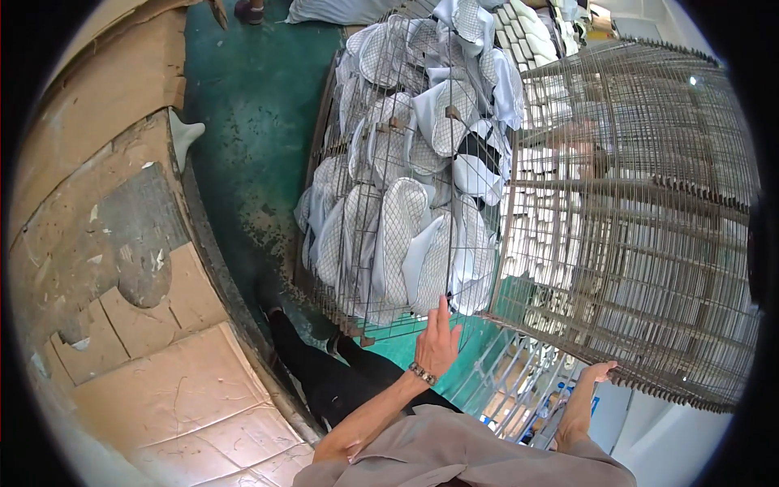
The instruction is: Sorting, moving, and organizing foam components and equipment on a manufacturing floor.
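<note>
A wire rack shelf (357, 315) in front of me is covered with several pale grey-white shoe pieces (403, 235), oval and sole-shaped with loose fabric around them. One piece has a black patch (479, 152). My left hand (438, 345), with a beaded bracelet at the wrist, reaches to the shelf's near edge. Its fingers are stretched out and hold nothing; whether the fingertips touch the wire I cannot tell. To the right, a stack of brown wire shelves (641, 243) stands raised, and my right hand (600, 372) grips its near lower edge.
A table covered in worn cardboard (162, 390) runs along my left, with a pale foot-shaped form (185, 134) by its edge. Beyond lie a white sack (341, 10) and another person's foot (249, 11). A metal rail frame (519, 381) stands below the raised shelves.
</note>
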`<action>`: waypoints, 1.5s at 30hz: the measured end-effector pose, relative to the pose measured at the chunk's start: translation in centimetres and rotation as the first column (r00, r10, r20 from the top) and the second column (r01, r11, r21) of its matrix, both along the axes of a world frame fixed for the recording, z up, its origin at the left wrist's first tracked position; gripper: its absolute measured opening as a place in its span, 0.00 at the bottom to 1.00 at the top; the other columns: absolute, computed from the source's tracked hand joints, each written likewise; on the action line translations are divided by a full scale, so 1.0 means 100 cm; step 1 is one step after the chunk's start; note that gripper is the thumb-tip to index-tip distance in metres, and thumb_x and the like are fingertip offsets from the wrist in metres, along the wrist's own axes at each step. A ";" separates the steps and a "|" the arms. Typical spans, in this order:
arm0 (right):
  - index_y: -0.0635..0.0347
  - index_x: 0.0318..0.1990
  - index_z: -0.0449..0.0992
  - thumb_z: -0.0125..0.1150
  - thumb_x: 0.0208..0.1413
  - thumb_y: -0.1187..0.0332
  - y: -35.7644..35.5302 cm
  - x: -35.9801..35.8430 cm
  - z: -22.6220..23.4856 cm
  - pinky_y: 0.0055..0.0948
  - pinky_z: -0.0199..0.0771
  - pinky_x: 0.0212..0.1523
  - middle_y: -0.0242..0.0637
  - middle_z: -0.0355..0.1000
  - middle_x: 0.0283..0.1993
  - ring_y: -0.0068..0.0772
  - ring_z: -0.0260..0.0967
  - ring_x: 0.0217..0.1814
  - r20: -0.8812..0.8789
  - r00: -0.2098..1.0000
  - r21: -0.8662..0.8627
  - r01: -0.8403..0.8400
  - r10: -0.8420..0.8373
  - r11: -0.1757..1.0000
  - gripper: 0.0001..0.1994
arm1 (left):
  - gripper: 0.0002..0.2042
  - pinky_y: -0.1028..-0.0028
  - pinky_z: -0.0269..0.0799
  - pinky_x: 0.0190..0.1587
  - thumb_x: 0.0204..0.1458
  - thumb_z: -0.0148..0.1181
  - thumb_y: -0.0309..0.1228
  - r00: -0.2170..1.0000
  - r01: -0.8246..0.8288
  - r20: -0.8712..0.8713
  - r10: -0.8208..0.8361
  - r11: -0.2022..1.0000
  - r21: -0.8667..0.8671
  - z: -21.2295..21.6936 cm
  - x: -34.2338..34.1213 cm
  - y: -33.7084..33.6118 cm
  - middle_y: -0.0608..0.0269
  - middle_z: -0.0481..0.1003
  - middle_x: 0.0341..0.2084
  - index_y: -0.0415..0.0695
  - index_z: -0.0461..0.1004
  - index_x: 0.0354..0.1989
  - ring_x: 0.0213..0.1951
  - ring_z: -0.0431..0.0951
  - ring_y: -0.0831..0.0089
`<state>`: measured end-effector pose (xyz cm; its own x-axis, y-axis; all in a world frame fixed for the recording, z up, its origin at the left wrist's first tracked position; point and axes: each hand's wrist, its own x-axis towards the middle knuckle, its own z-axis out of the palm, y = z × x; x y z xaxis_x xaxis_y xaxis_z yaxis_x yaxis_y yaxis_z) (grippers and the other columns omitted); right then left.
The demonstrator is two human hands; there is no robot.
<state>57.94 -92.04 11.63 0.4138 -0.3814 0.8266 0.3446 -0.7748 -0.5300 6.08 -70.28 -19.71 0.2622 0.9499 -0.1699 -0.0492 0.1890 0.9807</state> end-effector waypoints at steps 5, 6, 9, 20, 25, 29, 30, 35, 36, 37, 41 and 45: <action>0.76 0.52 0.73 0.63 0.50 0.36 0.010 -0.008 -0.010 0.48 0.64 0.62 0.61 0.69 0.59 0.57 0.66 0.62 -0.108 0.993 0.110 0.066 -0.055 0.992 0.42 | 0.35 0.56 0.75 0.30 0.57 0.58 0.30 0.998 0.039 0.049 -0.039 0.999 -0.006 0.006 0.001 -0.002 0.41 0.68 0.47 0.31 0.49 0.70 0.34 0.77 0.45; 0.76 0.52 0.73 0.63 0.50 0.36 0.009 -0.008 -0.007 0.48 0.64 0.62 0.61 0.69 0.59 0.57 0.66 0.62 -0.105 0.993 0.110 0.066 -0.055 0.992 0.42 | 0.35 0.56 0.75 0.30 0.57 0.58 0.30 0.997 0.049 0.057 -0.049 0.999 0.004 0.008 0.000 0.000 0.41 0.68 0.47 0.30 0.49 0.69 0.34 0.77 0.45; 0.75 0.52 0.73 0.63 0.51 0.36 0.007 -0.007 0.008 0.48 0.65 0.60 0.61 0.70 0.58 0.57 0.67 0.60 -0.125 0.991 0.105 0.071 -0.058 0.992 0.42 | 0.36 0.55 0.75 0.31 0.56 0.59 0.31 0.997 0.054 0.053 -0.056 0.998 0.036 0.005 0.001 0.003 0.39 0.68 0.47 0.29 0.48 0.69 0.33 0.76 0.44; 0.76 0.51 0.75 0.61 0.52 0.34 0.020 -0.042 -0.008 0.47 0.64 0.58 0.60 0.73 0.54 0.57 0.68 0.56 -0.075 0.985 0.168 -0.141 0.155 0.976 0.43 | 0.44 0.52 0.63 0.61 0.51 0.66 0.37 0.792 0.167 -0.607 -0.068 0.980 0.109 -0.069 -0.012 0.005 0.36 0.60 0.62 0.28 0.46 0.70 0.63 0.62 0.40; 0.76 0.50 0.75 0.56 0.55 0.33 0.019 -0.041 -0.016 0.50 0.63 0.55 0.65 0.71 0.52 0.57 0.68 0.53 -0.053 0.972 0.125 -0.222 0.230 0.967 0.42 | 0.51 0.47 0.50 0.68 0.51 0.65 0.48 0.706 0.208 -0.681 -0.196 0.976 -0.065 -0.087 -0.012 0.000 0.36 0.40 0.73 0.29 0.39 0.72 0.72 0.44 0.39; 0.77 0.50 0.75 0.52 0.58 0.33 0.014 -0.042 -0.019 0.52 0.62 0.53 0.68 0.70 0.51 0.58 0.67 0.51 -0.059 0.948 0.065 -0.310 0.314 0.949 0.43 | 0.52 0.47 0.53 0.67 0.52 0.62 0.53 0.669 0.216 -0.707 -0.229 0.970 -0.111 -0.113 -0.006 -0.005 0.37 0.39 0.73 0.31 0.38 0.72 0.72 0.44 0.40; 0.77 0.50 0.75 0.52 0.58 0.33 0.012 -0.036 -0.021 0.52 0.62 0.53 0.68 0.70 0.51 0.58 0.67 0.51 -0.077 0.947 0.090 -0.306 0.313 0.948 0.43 | 0.52 0.47 0.54 0.67 0.52 0.62 0.53 0.671 0.214 -0.697 -0.252 0.966 -0.142 -0.120 -0.006 -0.008 0.38 0.39 0.73 0.32 0.38 0.73 0.72 0.45 0.41; 0.82 0.37 0.77 0.57 0.58 0.37 -0.025 0.022 -0.034 0.57 0.62 0.44 0.70 0.72 0.37 0.58 0.67 0.40 0.020 0.981 0.085 -0.194 0.193 0.977 0.40 | 0.54 0.52 0.59 0.66 0.51 0.62 0.55 0.699 0.213 -0.676 -0.234 0.970 -0.115 -0.140 0.007 -0.008 0.36 0.45 0.71 0.33 0.35 0.72 0.70 0.52 0.41; 0.82 0.34 0.77 0.59 0.57 0.38 -0.035 0.035 -0.043 0.56 0.63 0.42 0.69 0.72 0.35 0.57 0.67 0.38 0.037 0.988 0.109 -0.153 0.150 0.982 0.39 | 0.54 0.52 0.61 0.65 0.51 0.61 0.56 0.701 0.203 -0.675 -0.232 0.971 -0.124 -0.142 0.008 -0.008 0.35 0.47 0.70 0.33 0.35 0.72 0.68 0.55 0.40; 0.82 0.34 0.77 0.59 0.57 0.38 -0.045 0.047 -0.054 0.56 0.63 0.42 0.69 0.72 0.35 0.57 0.67 0.38 0.014 0.988 0.132 -0.152 0.151 0.980 0.39 | 0.55 0.53 0.63 0.64 0.51 0.60 0.57 0.704 0.190 -0.673 -0.228 0.973 -0.131 -0.142 0.009 -0.009 0.35 0.48 0.69 0.34 0.34 0.72 0.67 0.58 0.40; 0.79 0.29 0.78 0.68 0.57 0.51 -0.008 0.039 -0.061 0.36 0.65 0.30 0.44 0.73 0.25 0.26 0.60 0.31 0.278 0.894 0.275 -0.425 0.352 0.862 0.28 | 0.53 0.57 0.60 0.67 0.54 0.59 0.56 0.627 0.092 -0.692 -0.358 0.916 -0.390 -0.118 0.018 -0.007 0.31 0.47 0.69 0.34 0.31 0.73 0.67 0.57 0.39; 0.80 0.38 0.80 0.65 0.60 0.67 -0.057 0.087 -0.103 0.32 0.80 0.42 0.51 0.80 0.36 0.37 0.79 0.42 0.231 0.857 0.132 -0.496 0.460 0.858 0.16 | 0.54 0.54 0.65 0.63 0.53 0.56 0.61 0.523 0.045 -0.807 -0.276 0.954 -0.297 -0.137 0.013 -0.017 0.32 0.50 0.69 0.39 0.32 0.74 0.63 0.65 0.38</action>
